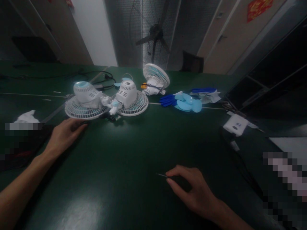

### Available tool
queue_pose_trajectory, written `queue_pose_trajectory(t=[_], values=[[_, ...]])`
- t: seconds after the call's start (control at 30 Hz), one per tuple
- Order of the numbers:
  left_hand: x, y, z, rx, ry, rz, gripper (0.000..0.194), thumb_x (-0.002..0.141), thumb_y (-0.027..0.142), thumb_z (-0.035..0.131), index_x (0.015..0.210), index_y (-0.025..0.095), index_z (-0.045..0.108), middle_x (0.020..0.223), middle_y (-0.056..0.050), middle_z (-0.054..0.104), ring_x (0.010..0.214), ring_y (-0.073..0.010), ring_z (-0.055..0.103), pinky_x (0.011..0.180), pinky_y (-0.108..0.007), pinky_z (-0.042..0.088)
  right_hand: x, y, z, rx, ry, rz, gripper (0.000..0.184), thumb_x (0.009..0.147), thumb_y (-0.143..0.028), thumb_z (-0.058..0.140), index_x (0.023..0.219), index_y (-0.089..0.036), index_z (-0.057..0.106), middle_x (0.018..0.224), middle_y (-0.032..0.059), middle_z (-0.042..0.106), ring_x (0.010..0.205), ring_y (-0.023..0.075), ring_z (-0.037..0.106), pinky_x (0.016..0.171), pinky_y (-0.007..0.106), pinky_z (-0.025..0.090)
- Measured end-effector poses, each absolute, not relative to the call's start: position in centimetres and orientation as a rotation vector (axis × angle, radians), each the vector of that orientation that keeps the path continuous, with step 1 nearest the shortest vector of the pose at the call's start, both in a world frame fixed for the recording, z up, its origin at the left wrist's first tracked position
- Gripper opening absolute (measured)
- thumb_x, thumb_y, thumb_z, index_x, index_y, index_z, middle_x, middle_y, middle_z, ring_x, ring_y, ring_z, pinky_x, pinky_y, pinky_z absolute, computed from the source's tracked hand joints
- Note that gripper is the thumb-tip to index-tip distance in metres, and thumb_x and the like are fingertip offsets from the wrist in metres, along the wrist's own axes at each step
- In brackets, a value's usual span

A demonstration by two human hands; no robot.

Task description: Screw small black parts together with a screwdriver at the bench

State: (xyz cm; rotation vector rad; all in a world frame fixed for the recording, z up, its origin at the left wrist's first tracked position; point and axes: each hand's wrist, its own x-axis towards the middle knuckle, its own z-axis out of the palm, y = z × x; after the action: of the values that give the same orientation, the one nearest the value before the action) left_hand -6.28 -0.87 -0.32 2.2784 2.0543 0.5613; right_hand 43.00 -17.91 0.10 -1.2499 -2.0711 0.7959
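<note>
My right hand (194, 190) is closed in a pinch, low over the green table. A thin screwdriver (161, 174) sticks out from between its thumb and forefinger, its slim metal shaft directed left; the handle is mostly hidden by the hand. My left hand (63, 134) rests beside the near rim of the left white fan (86, 99), with thumb and fingers curled around something small and dark that I cannot make out. That fan lies grille down, its motor housing on top. A second white fan (128, 95) lies the same way, touching it or nearly so.
A third fan (155, 78) stands tilted behind. Light blue fan blades (188, 103) lie beside blue gloves (168, 100). At the right is a white box-shaped device (235, 124) with a dark cable. Black cables (105, 76) stretch across the table's back left; a crumpled white bag (27, 117) lies left.
</note>
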Motion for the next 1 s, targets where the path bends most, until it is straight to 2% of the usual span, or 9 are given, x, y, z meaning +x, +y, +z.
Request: queue_pose_trajectory(t=[0.1,0.3,0.4,0.53,0.7,0.87,1.0], values=[[-7.7,-0.9,-0.6,2.268,2.148,0.588,0.050,0.098,0.058,0.045,0.122,0.020,0.067,0.104,0.001,0.067,0.093,-0.0221,0.067,0.077,-0.029,0.051,43.0,-18.0,0.1,-1.265,-2.082,0.784,0.011,0.098,-0.023,0.064,0.108,-0.025,0.069,0.092,0.0000,0.078,0.080,0.0183,0.075,0.074,0.032,0.050],[-5.1,-1.4,0.8,2.268,1.907,0.533,0.045,0.099,0.051,0.053,0.124,0.016,0.065,0.113,-0.004,0.066,0.099,-0.0254,0.065,0.082,-0.034,0.052,42.9,-17.9,-0.1,-1.293,-2.095,0.776,0.012,0.099,-0.025,0.063,0.108,-0.025,0.069,0.093,0.0002,0.078,0.080,0.0186,0.075,0.073,0.032,0.051],[-1.2,-2.2,1.5,2.269,1.645,0.505,0.041,0.099,0.049,0.056,0.121,0.016,0.067,0.118,-0.008,0.066,0.099,-0.0255,0.064,0.083,-0.034,0.052,42.8,-17.6,-0.1,-1.302,-2.089,0.803,0.011,0.099,-0.026,0.063,0.108,-0.025,0.069,0.092,0.0002,0.077,0.078,0.0179,0.074,0.070,0.030,0.050],[5.9,-5.5,1.4,2.261,1.270,0.434,0.027,0.102,0.041,0.056,0.117,0.022,0.068,0.118,-0.007,0.066,0.097,-0.0219,0.064,0.081,-0.031,0.051,42.5,-17.4,0.2,-1.268,-2.088,0.840,0.011,0.098,-0.024,0.065,0.108,-0.025,0.069,0.091,-0.0006,0.076,0.078,0.0165,0.073,0.070,0.028,0.049],[13.6,-11.2,1.0,2.290,0.958,0.339,0.012,0.101,0.030,0.062,0.110,0.025,0.067,0.110,-0.004,0.068,0.104,-0.0221,0.062,0.097,-0.039,0.041,42.4,-17.7,0.5,-1.231,-2.170,0.824,0.010,0.097,-0.023,0.064,0.105,-0.026,0.069,0.088,-0.0027,0.075,0.074,0.0148,0.072,0.068,0.028,0.045],[15.4,-13.2,1.0,2.260,0.916,0.362,0.007,0.101,0.027,0.063,0.107,0.025,0.066,0.107,-0.002,0.068,0.099,-0.0210,0.060,0.086,-0.035,0.036,42.3,-17.9,0.7,-1.221,-2.205,0.792,0.010,0.097,-0.021,0.063,0.104,-0.025,0.068,0.085,-0.0027,0.074,0.071,0.0148,0.071,0.067,0.029,0.042],[15.2,-13.1,0.9,2.258,0.913,0.365,0.007,0.100,0.027,0.065,0.107,0.025,0.066,0.106,-0.001,0.068,0.099,-0.0205,0.059,0.084,-0.034,0.034,42.1,-17.8,0.9,-1.208,-2.212,0.801,0.010,0.097,-0.020,0.062,0.103,-0.024,0.068,0.085,-0.0023,0.075,0.071,0.0144,0.071,0.066,0.028,0.042]])
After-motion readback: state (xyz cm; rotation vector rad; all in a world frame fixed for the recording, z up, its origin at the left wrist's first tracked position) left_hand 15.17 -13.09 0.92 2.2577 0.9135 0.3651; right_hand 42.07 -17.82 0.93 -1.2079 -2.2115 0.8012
